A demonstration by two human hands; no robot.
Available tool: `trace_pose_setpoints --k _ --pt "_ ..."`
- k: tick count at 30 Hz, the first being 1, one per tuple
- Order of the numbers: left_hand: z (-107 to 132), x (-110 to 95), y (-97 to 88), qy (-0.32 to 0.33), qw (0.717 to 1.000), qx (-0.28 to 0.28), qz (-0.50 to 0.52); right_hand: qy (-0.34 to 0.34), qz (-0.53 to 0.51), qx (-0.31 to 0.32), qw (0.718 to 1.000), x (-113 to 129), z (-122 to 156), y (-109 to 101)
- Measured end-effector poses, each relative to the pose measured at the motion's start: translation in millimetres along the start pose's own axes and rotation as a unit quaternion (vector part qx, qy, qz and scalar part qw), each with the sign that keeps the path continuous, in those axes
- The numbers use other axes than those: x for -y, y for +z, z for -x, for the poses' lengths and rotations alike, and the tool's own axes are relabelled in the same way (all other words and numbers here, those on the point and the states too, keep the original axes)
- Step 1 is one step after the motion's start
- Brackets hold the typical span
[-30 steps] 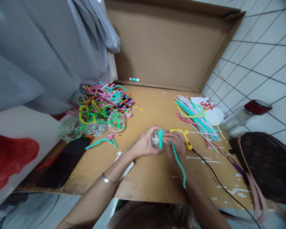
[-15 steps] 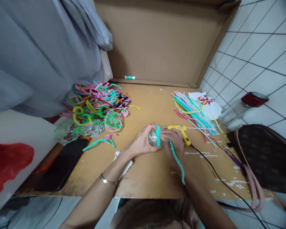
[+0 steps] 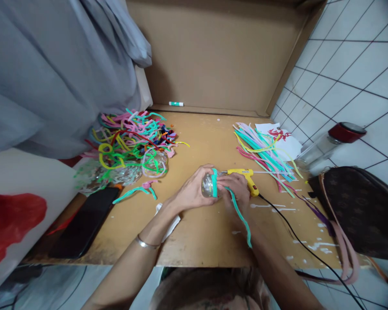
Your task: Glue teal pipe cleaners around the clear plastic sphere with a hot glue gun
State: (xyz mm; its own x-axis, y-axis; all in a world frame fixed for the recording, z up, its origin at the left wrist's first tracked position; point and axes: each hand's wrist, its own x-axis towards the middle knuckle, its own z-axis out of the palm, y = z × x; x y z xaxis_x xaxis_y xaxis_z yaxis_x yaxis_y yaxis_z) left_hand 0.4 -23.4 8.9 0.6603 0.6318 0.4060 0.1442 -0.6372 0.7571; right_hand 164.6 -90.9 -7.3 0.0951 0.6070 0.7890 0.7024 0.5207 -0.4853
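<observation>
My left hand (image 3: 195, 189) is wrapped round a small clear plastic bottle piece (image 3: 207, 186), held on its side above the table. A turquoise pipe cleaner (image 3: 239, 209) lies in a band round the clear piece, and its loose tail hangs down over my right wrist. With closed fingers, my right hand (image 3: 236, 191) pinches the pipe cleaner against the band. Just beyond my right hand lies a yellow hot glue gun (image 3: 245, 174), a clear glue stick in its back end; my right fingers partly hide it.
Tangled pipe cleaners (image 3: 132, 137) heap up at the left, beside a black phone (image 3: 84, 224). At the right are straight pipe cleaners (image 3: 261, 146), a glass bottle with a red lid (image 3: 326, 146) and a brown bag (image 3: 365, 211). A black cord (image 3: 294, 232) crosses the table's right side.
Both hands stay almost still on the clear plastic piece and the turquoise pipe cleaner. The whole view has shifted very slightly.
</observation>
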Motion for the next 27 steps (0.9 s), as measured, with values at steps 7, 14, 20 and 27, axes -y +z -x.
trace_pose_setpoints --k 7,14,20,27 --pt "0.0 -2.9 -3.0 0.0 1.0 0.003 -0.015 0.01 0.004 0.0 1.0 0.3 -1.8 -0.7" --pt "1.3 3.7 -3.7 0.041 0.999 0.003 -0.034 -0.013 -0.003 -0.002 1.0 1.0 -3.8 -1.5" --pt "0.9 4.8 -5.9 0.047 0.998 0.018 -0.037 -0.005 -0.009 0.0 1.0 1.9 -4.0 -1.0" --pt "1.2 5.2 -4.9 0.046 0.998 0.013 -0.033 0.019 -0.01 -0.007 1.0 1.3 -4.4 1.3"
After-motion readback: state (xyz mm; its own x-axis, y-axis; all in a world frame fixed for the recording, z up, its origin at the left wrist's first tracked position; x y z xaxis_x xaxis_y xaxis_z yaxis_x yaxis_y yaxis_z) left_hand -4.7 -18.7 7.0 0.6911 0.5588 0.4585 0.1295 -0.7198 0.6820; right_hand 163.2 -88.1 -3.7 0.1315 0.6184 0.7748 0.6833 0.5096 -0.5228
